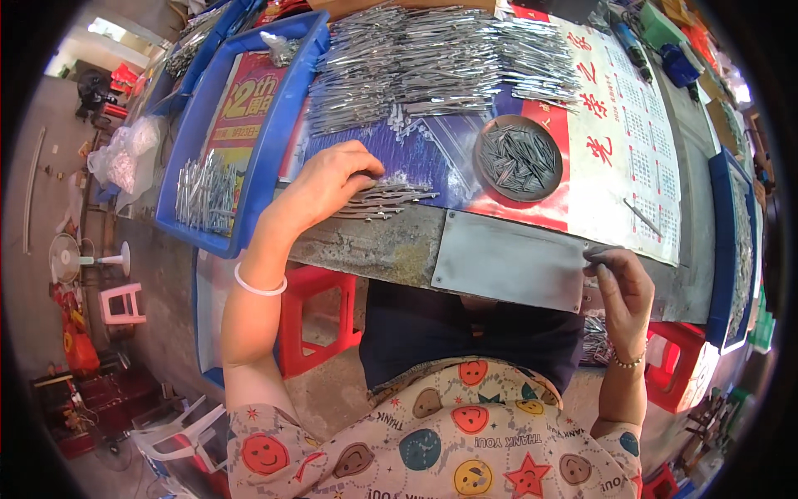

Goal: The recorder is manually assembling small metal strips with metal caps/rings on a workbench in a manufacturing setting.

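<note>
My left hand [337, 181] is closed, its fingers curled in at the left end of a small row of thin silvery metal parts [386, 201] near the table's front edge. Whether it grips one of them is hidden. My right hand [623, 287] is closed too, thumb and fingers pinched together by the right edge of a flat grey metal plate [509, 259]. Anything in that pinch is too small to make out. Beyond the plate stands a round bowl [485, 185] full of small dark pointed metal pieces [519, 158].
Large heaps of thin metal parts [407, 62] cover the table's far side. A blue tray [274, 137] holding more parts stands at left; another blue tray [721, 249] is at right. One thin rod [642, 218] lies on the calendar sheet [640, 158]. Red stools [320, 312] stand below the table.
</note>
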